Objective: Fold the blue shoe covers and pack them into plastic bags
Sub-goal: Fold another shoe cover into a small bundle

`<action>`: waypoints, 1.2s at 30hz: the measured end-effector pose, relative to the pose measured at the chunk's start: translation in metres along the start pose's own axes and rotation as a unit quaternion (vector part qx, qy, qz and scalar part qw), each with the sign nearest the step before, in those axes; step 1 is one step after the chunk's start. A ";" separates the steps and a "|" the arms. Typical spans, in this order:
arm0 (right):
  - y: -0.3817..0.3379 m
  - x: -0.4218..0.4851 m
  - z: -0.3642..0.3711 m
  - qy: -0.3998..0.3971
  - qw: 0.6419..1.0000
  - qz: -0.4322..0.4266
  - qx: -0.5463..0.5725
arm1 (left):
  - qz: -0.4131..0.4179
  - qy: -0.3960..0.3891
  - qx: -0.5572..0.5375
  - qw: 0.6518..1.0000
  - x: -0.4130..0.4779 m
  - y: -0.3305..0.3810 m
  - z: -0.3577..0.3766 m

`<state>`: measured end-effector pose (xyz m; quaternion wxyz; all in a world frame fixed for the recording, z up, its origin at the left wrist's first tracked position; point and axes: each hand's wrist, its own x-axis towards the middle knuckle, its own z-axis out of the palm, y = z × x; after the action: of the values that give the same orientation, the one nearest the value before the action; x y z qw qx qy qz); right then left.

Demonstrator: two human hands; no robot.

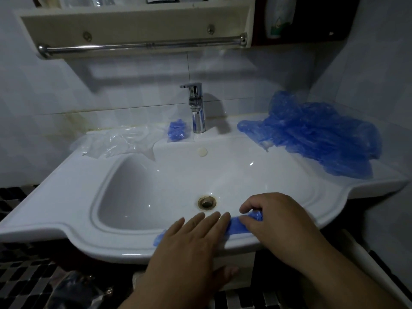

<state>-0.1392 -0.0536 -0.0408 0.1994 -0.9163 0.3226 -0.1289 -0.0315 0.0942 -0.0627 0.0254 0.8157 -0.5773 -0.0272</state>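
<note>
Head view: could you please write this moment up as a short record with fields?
setting: white sink, work done on its front rim
left hand: flat, fingers straight, pressing the shoe cover
right hand: pinches the cover's right end
unfolded pile: blue covers on the right ledge
packed bag: just left of the faucet, blue covers inside
clear bags: on the left ledge

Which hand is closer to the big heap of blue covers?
The right hand, pinching a shoe cover on the sink's front rim, below the heap. The left hand lies flat farther left.
</note>
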 end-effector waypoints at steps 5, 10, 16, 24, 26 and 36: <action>0.006 0.002 -0.006 -0.025 0.999 -0.014 -0.045 | -0.007 0.011 0.003 1.000 -0.002 0.002 -0.003; 0.010 0.002 -0.016 -0.077 0.989 -0.016 -0.125 | -0.014 -0.013 0.012 1.000 0.000 0.000 0.000; -0.015 -0.022 -0.008 -0.108 0.970 -0.204 -0.073 | -0.009 0.003 0.017 1.000 -0.002 0.000 0.002; -0.007 -0.023 -0.018 -0.243 0.950 -0.103 -0.168 | -0.015 -0.041 0.005 0.999 -0.006 -0.017 -0.003; 0.000 -0.023 -0.018 -0.239 0.951 -0.108 -0.166 | -0.009 -0.039 0.000 0.999 -0.010 -0.025 -0.005; 0.009 -0.022 -0.014 -0.223 0.954 -0.124 -0.156 | 0.082 0.084 -0.192 0.974 -0.017 -0.050 -0.016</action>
<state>-0.1661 -0.0499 -0.0346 0.1033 -0.9742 0.1699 0.1065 0.0109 0.1268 -0.0503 0.2321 0.7446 -0.6222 -0.0673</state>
